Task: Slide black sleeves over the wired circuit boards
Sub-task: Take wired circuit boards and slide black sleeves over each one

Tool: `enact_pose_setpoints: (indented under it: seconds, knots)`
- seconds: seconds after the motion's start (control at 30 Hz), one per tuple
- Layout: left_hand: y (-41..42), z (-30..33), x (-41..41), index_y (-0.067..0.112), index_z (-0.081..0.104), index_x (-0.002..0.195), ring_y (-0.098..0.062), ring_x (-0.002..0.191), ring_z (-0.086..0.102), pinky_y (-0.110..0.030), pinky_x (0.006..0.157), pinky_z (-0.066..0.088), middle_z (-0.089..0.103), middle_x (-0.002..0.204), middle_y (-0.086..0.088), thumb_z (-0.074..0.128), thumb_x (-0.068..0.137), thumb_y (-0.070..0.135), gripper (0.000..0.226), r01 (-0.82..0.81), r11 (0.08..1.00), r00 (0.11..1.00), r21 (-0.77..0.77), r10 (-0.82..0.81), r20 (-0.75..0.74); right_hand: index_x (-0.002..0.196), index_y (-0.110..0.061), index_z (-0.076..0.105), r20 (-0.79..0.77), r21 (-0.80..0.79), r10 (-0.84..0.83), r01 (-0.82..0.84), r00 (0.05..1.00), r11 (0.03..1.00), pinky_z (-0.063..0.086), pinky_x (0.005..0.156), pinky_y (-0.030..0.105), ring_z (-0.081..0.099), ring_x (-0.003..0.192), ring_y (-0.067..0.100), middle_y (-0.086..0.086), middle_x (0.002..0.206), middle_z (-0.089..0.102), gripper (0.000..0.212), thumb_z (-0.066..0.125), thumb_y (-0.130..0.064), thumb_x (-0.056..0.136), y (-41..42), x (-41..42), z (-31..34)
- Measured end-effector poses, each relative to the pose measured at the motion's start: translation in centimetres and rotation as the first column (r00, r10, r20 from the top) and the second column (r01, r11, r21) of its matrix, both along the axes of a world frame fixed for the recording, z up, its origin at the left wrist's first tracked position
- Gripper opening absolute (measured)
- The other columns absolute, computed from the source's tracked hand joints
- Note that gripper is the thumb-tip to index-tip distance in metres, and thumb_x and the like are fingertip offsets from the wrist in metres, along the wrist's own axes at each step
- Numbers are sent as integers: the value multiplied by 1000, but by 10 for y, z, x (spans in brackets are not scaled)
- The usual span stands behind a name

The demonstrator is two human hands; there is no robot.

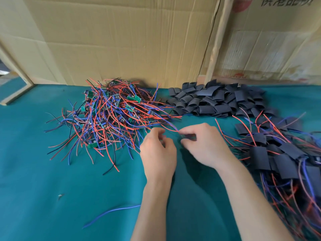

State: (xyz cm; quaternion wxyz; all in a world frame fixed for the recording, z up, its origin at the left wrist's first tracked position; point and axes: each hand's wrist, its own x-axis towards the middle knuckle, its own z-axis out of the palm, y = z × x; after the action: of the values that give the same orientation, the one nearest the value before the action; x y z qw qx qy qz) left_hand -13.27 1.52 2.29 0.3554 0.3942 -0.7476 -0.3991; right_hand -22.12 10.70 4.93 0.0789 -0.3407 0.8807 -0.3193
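Flattened cardboard sheets [121, 40] stand as a back wall behind a counter [43, 197] covered in teal cloth.

In the head view, the only view, a tangled heap of wired circuit boards [107, 115] lies at the far left, small green boards buried among red, blue and black leads. To its right, against the cardboard, sits a pile of loose black sleeves [217, 100], short flattened tubes. At the right edge a third heap holds sleeved boards [281, 157], their wires trailing toward the near side. A lone blue wire [111, 213] lies on the cloth near the left forearm.

Both hands meet at the middle of the counter, just in front of the wire heap. The left hand [158, 153] has its fingers curled inward, thumb toward fingertips, apparently pinching something small; what it grips is hidden. The right hand [205, 145] pinches with thumb and forefinger at the end of a red wire [166, 126] that runs up and left into the heap.

That wire's long axis points from the right fingers toward the far left, so the board it belongs to probably lies leftward, nearer the left hand. The loose sleeves lie farther back and to the right, nearer the right hand, which seems better placed to fetch one.
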Motion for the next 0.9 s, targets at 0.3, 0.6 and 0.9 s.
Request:
enact_pose_setpoints:
  seconds: [0.3,0.6,0.9]
  knots:
    - [0,4,-2,14,55,115,-16,68,75,-28,55,57,76,79,2,54,97,12,18,255,870,946,422,-134,-295,75,-24,82,303,-183,45,12,952,983,57,73,27,74,69,13,-1,68,76,19,75,-7,80,25,-10,26]
    - [-1,9,-2,7,34,131,-21,76,77,-21,47,48,75,102,-12,46,106,11,28,340,738,852,583,20,-523,82,-5,82,510,-378,450,-278,733,883,55,68,22,71,67,23,24,75,74,14,74,-6,70,58,-15,56]
    - [-6,11,4,9,61,106,-28,105,68,-31,79,55,66,112,-10,53,96,3,14,-104,954,790,281,251,-559,74,-12,82,450,-380,220,-37,865,924,56,67,25,72,74,20,18,79,76,12,76,-1,75,46,-16,40]
